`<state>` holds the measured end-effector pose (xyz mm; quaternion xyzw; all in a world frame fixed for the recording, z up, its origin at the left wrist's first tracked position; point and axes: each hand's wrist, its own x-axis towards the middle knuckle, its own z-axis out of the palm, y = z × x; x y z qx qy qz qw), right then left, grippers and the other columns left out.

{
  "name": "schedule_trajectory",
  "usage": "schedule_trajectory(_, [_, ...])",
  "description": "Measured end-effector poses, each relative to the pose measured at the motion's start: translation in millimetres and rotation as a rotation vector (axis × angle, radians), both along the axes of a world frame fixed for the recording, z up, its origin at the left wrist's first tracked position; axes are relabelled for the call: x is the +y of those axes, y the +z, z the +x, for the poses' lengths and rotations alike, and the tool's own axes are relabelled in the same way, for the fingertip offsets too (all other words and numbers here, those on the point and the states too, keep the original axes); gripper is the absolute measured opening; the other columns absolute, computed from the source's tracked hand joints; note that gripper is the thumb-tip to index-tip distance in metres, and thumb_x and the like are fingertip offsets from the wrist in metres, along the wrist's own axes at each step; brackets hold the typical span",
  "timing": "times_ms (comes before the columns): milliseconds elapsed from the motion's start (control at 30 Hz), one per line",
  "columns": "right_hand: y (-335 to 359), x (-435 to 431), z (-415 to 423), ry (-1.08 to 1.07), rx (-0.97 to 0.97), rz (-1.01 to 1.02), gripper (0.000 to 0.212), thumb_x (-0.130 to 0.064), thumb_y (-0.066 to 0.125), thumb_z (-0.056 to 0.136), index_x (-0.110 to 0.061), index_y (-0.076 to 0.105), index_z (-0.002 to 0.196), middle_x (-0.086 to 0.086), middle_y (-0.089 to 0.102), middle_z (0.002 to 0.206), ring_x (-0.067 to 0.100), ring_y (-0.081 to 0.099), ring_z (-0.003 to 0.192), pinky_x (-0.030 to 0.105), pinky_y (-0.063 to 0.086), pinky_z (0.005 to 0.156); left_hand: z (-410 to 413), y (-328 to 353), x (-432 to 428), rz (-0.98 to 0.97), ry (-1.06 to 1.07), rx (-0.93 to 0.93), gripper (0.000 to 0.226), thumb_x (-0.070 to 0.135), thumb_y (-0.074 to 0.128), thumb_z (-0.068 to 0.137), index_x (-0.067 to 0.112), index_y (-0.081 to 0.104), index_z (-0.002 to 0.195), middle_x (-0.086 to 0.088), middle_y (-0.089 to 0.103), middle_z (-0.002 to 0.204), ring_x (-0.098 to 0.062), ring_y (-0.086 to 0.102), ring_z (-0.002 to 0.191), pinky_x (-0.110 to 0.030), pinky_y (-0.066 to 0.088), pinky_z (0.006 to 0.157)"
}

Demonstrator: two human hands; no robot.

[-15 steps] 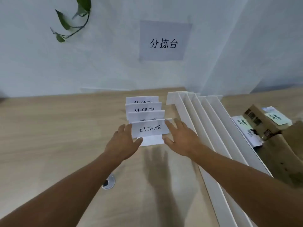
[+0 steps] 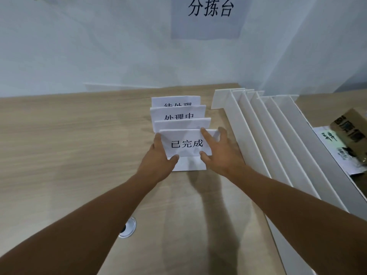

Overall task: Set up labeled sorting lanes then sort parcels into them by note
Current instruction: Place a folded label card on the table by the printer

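Observation:
Several folded white label cards stand in a row on the wooden table [image 2: 69, 151], one behind another. The front label card [image 2: 186, 144] reads 已完成. My left hand [image 2: 158, 159] grips its left edge, thumb on the front. My right hand [image 2: 220, 153] grips its right edge, forefinger lying across the top corner. Behind it stand a card whose text is hidden [image 2: 181, 124], the 处理中 card [image 2: 177, 114] and a rear card [image 2: 175, 101]. A stack of long white divider strips [image 2: 264, 132] lies to the right of my right hand.
Parcels lie at the far right behind the strips: a brown cardboard box [image 2: 349, 126] and a white mailer with a note [image 2: 329, 141]. A paper sign reading 分拣台 [image 2: 208, 16] hangs on the wall. A round cable grommet [image 2: 128, 228] sits in the tabletop under my left forearm.
Both hands have closed in on the front card's edges, my right forefinger now lying over its top corner. The camera has moved closer and tilted down.

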<state>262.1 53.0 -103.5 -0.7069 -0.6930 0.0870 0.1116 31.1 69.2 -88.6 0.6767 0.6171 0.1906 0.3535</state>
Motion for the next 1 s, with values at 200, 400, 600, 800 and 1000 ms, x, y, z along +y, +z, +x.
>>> schedule_trajectory(200, [21,-23,2,0.003,0.248,0.061,0.071,-0.045,0.064,0.093,-0.03,0.034,0.156,0.004,0.02,0.149,0.024,0.047,0.121,0.028,0.039,0.098,-1,18,-19,0.044,0.108,-0.043,0.083,0.034,0.071,0.092,0.015,0.02,0.155,-0.014,0.039,0.149,-0.032,0.05,0.127,-0.033,0.039,0.089])
schedule_trajectory(400, [88,-79,-20,0.077,0.296,0.243,0.072,-0.032,0.072,0.092,-0.02,0.039,0.155,0.003,0.03,0.148,0.016,0.051,0.107,0.03,0.048,0.093,-40,79,-71,0.135,0.278,-0.147,0.043,0.027,0.069,0.093,0.018,0.037,0.12,-0.007,0.051,0.125,-0.031,0.06,0.102,-0.037,0.045,0.076])
schedule_trajectory(600, [157,-129,-86,0.237,0.295,0.192,0.07,-0.022,0.072,0.093,-0.01,0.04,0.154,0.011,0.049,0.137,0.024,0.049,0.126,0.016,0.03,0.1,-103,141,-152,0.278,0.298,-0.033,0.055,0.029,0.062,0.099,0.026,0.03,0.143,-0.012,0.062,0.127,-0.035,0.063,0.104,-0.036,0.043,0.076])
schedule_trajectory(800, [207,-176,-179,0.296,0.467,0.178,0.059,-0.029,0.074,0.092,-0.028,0.05,0.146,-0.001,0.044,0.117,0.01,0.048,0.102,0.015,0.033,0.082,-206,198,-231,0.391,0.346,0.028,0.049,0.031,0.062,0.098,0.033,0.046,0.144,-0.001,0.061,0.129,-0.025,0.059,0.11,-0.034,0.044,0.084])
schedule_trajectory(1000, [240,-227,-298,0.554,0.417,0.081,0.061,-0.032,0.065,0.097,-0.04,0.039,0.152,-0.001,0.045,0.112,0.015,0.051,0.098,0.026,0.039,0.08,-327,233,-323,0.4,0.494,0.024,0.05,0.031,0.063,0.098,0.032,0.048,0.146,0.0,0.061,0.127,-0.021,0.058,0.112,-0.033,0.045,0.09])
